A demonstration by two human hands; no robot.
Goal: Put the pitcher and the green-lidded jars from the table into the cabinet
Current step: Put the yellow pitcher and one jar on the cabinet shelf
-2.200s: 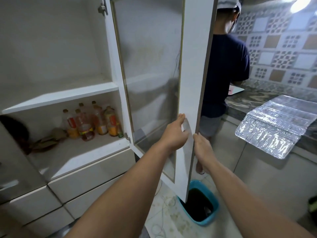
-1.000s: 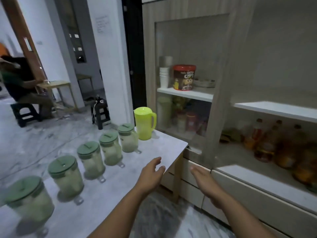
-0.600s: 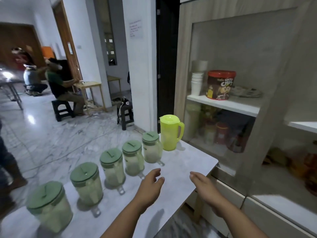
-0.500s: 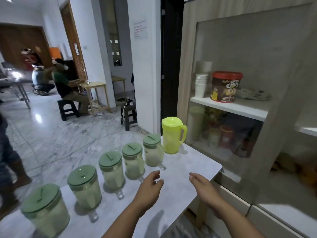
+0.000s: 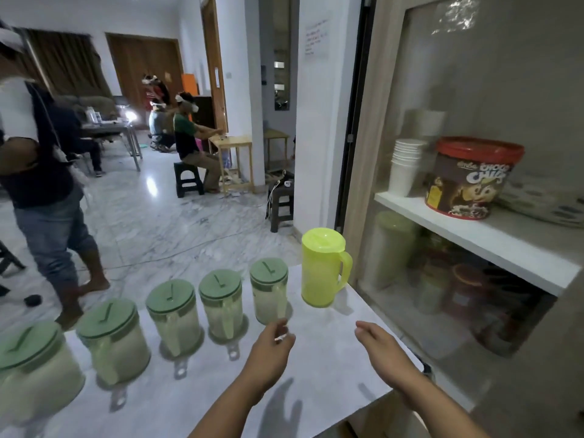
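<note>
A yellow-green pitcher (image 5: 321,268) with a lid stands at the far right corner of the white marble-look table (image 5: 319,368). Several clear jars with green lids line up to its left; the nearest to the pitcher is a green-lidded jar (image 5: 269,295). My left hand (image 5: 272,349) hovers over the table just in front of that jar, fingers loosely apart, holding nothing. My right hand (image 5: 380,350) is open, palm inward, near the table's right edge, below the pitcher. The cabinet (image 5: 467,235) stands to the right behind a glass door.
Behind the cabinet glass, a shelf (image 5: 474,229) carries stacked white cups (image 5: 406,165) and a red-lidded chocolate tub (image 5: 471,178); jars fill the space below. A person in jeans (image 5: 47,197) stands left of the table. Others sit further back by a small wooden table (image 5: 234,143).
The view turned from the open cabinet door to the table and came closer. Both hands left the door and now reach forward over the table toward the jars and pitcher.
</note>
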